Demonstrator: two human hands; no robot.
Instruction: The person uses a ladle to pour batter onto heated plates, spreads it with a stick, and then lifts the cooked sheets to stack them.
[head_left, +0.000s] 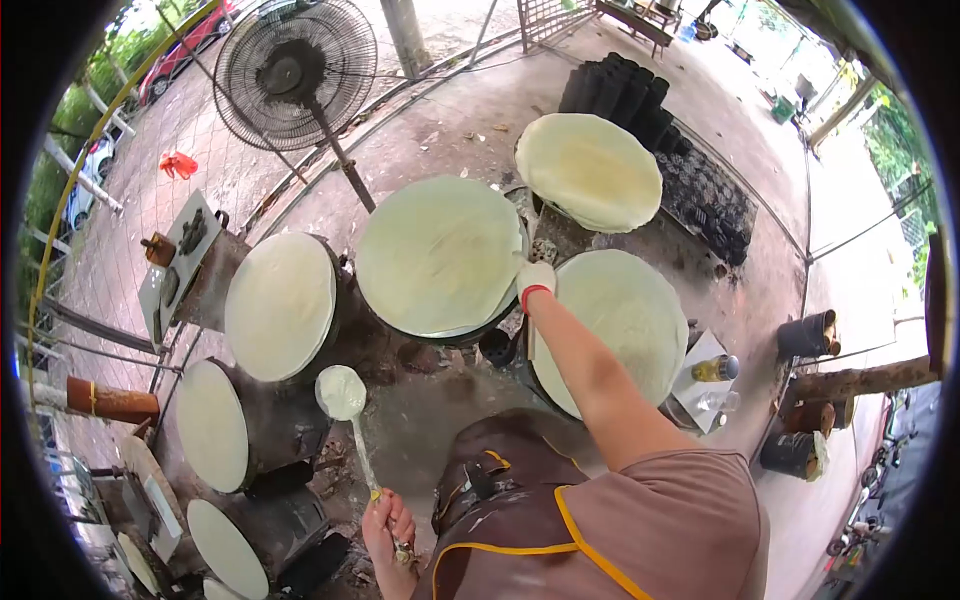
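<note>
The thin, pale round rice sheet (440, 252) lies spread over the middle steamer drum (455, 332), and your right hand (535, 281), in a white glove with a red cuff, pinches its near right edge, closed on the sheet's rim; lift slowly and evenly there, I judge, so the soft sheet peels without tearing; keep the arm clear of the pale sheet on the drum at right (625, 325); your bare left hand (388, 527) is wrapped around the handle of a long flat-headed ladle (342, 394) coated in white batter, held low by the dark apron (500, 510); hold it level so nothing drips.
</note>
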